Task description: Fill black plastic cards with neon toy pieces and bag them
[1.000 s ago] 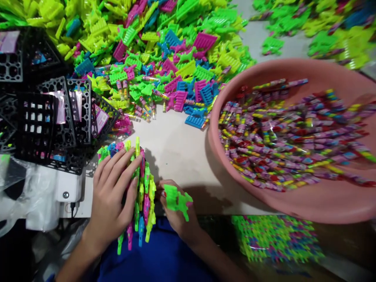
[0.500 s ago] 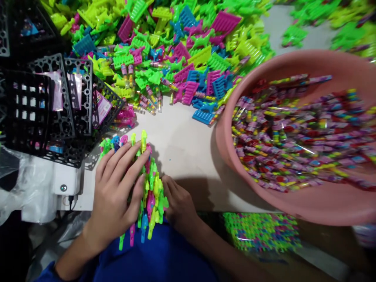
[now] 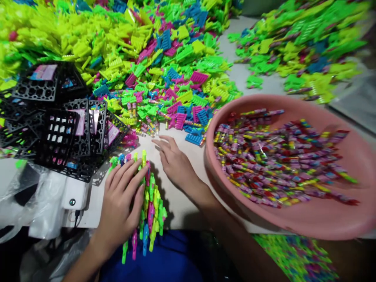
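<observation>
My left hand (image 3: 122, 199) lies over a bundle of small bright plastic pieces (image 3: 151, 213) at the table's near edge, its fingers pressed along them. The pieces are neon green, yellow, pink and blue, stacked side by side, with their lower ends sticking out past the edge. Part of the bundle is hidden under my palm. My right hand (image 3: 179, 162) reaches over the table to the right of it, fingers stretched out and apart, with nothing visible in them. Just beyond its fingertips lie small tubes with coloured bands (image 3: 149, 128) and loose ribbed, animal-shaped plastic pieces (image 3: 178, 119).
A large pink basin (image 3: 293, 219) full of wrapped, colour-banded sticks (image 3: 264, 156) stands on the right. Black plastic racks (image 3: 61, 133) are heaped at left, near a white box with a cable (image 3: 75, 194) and clear plastic bags (image 3: 47, 203). Heaped plastic pieces (image 3: 117, 43) cover the back.
My right hand has left the bundle's side and moved forward over the table, its fingers now extended. The left hand stays on the bundle. The camera view has shifted to take in more of the back.
</observation>
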`<state>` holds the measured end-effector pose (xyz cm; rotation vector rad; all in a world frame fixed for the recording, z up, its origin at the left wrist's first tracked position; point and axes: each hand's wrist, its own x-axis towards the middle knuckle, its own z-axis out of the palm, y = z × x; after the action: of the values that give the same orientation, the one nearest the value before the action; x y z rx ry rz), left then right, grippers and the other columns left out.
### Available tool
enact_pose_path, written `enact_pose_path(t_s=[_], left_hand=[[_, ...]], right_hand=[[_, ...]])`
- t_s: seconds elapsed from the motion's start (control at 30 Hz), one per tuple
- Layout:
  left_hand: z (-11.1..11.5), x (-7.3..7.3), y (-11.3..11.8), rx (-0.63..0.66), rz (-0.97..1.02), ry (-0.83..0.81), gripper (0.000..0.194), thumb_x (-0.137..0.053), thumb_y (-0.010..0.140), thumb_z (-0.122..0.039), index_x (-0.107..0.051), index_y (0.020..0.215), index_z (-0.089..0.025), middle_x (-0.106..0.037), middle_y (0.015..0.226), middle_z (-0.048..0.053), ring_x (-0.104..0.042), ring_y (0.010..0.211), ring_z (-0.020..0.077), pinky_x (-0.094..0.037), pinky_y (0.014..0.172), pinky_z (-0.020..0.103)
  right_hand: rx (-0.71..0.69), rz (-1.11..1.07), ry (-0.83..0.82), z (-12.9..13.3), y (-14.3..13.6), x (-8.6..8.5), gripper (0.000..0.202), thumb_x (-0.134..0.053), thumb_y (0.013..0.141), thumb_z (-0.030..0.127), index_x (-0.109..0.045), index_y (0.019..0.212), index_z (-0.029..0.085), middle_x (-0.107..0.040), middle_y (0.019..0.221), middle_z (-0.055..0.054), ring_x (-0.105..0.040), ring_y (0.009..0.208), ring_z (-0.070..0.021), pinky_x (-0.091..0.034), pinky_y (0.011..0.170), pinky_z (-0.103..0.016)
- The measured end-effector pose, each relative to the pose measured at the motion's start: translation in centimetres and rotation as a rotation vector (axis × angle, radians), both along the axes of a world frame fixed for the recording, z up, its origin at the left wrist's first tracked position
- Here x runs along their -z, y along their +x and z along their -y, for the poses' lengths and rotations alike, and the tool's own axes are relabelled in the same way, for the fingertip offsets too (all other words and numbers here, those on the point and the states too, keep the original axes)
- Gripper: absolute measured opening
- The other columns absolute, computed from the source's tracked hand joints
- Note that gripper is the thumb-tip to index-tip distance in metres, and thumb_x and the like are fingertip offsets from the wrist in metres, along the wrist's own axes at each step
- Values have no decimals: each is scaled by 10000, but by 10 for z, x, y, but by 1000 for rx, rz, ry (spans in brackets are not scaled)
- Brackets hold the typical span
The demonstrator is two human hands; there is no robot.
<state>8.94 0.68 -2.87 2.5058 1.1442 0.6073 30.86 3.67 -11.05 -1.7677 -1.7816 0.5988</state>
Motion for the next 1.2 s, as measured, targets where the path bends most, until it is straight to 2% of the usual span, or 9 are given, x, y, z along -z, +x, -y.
enact_pose_path(t_s=[0.13,0.3,0.43,0.5,0.57,0.7,0.83,1.03,1.2], left_hand=[[0,0,-1,5,-3,17,511,-479,1115,-143,-499,1614,-251,-611,1632,50,-456,1595,158,-259,1356,389],[0,1,-2,4,-13,17,528,-477,1113,-139,-485,1626,-262,-602,1640,42,-451,1600,157,-247,1360,384],[0,1,-2,9,-9,11,520,-465,1117,-137,-488,1620,-266,-592,1648,31,-426,1610,143,-217,1364,368],[-1,1,-2,12,-9,14,507,-465,1121,-144,-495,1613,-262,-589,1649,28,-417,1611,131,-202,1365,353],[-1,1,-2,12,-9,20,497,-465,1124,-148,-502,1607,-259,-588,1650,27,-414,1610,124,-197,1364,344],[-1,1,-2,10,-24,21,501,-464,1123,-151,-493,1610,-267,-583,1656,24,-414,1612,130,-201,1364,355],[0,0,-3,8,-26,20,505,-468,1117,-141,-497,1605,-270,-588,1653,26,-427,1606,138,-227,1353,365],[-2,0,-1,10,-15,17,499,-478,1112,-144,-514,1595,-265,-603,1637,25,-437,1597,142,-218,1357,356],[-2,1,-2,17,-18,27,507,-472,1110,-132,-507,1601,-253,-588,1646,34,-409,1610,132,-188,1369,352]], right_hand=[[-13,239,2,-41,-21,8,698,-395,992,69,-472,1674,195,-380,1778,-150,-643,1342,-370,-663,916,-499],[45,317,85,-27,-26,13,630,-438,1015,84,-499,1640,138,-467,1731,-168,-608,1303,-377,-634,929,-501],[160,283,90,-8,-10,13,325,-458,1110,181,-688,1338,166,-712,1387,-178,-636,1200,-333,-582,906,-429],[210,256,81,-7,-2,14,234,-477,1132,228,-705,1160,183,-742,1180,-150,-660,1112,-305,-565,865,-382],[212,185,102,-10,4,15,204,-478,1128,211,-677,1173,193,-737,1149,-130,-676,1090,-286,-562,853,-360],[187,7,135,-12,6,12,354,-448,1097,142,-582,1420,188,-740,1228,-144,-711,1105,-297,-584,902,-415],[171,-127,176,5,3,3,416,-455,1107,191,-574,1504,213,-734,1216,-142,-714,1116,-310,-588,951,-463],[406,-622,133,28,0,7,666,-608,1070,399,-372,1682,283,-689,1102,-66,-644,774,-186,-563,610,-291],[300,-1009,-57,17,-1,4,728,-626,1012,408,-359,1678,284,-617,949,7,-527,596,-123,-465,473,-227]])
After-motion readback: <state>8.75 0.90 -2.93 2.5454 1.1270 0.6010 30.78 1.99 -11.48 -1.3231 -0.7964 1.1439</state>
